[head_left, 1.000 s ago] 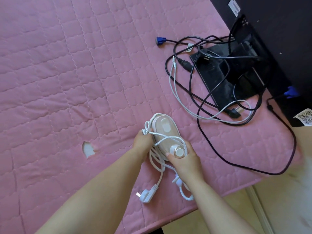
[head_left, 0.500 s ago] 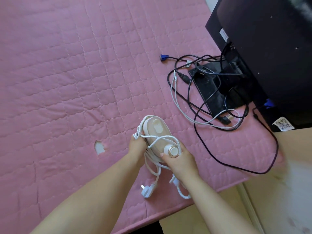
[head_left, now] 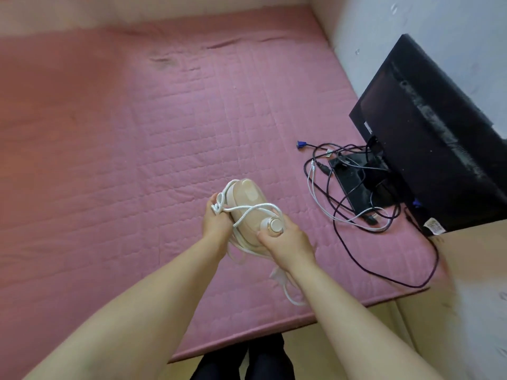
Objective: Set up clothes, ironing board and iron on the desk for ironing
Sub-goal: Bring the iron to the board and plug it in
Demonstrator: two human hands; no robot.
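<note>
I hold the iron (head_left: pixel 248 208) above the pink mat's (head_left: pixel 115 165) near edge, nose pointing away. My left hand (head_left: pixel 216 224) pinches its cord (head_left: pixel 248 211) (still wrapped); my right hand (head_left: pixel 285 241) grips the back end.

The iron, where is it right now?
In the head view, the iron is held above the pink quilted pad, between the left hand and right hand.

Quilted pink cover (head_left: pixel 142 149), spread over a flat surface, with pale walls (head_left: pixel 428 26) meeting at the far right corner. Black monitor (head_left: pixel 439 160) stood at right on its base, amid tangled dark and grey cables (head_left: pixel 354 215). Beige floor (head_left: pixel 472 283), possibly boards, lay alongside. Soft, even light.
</note>
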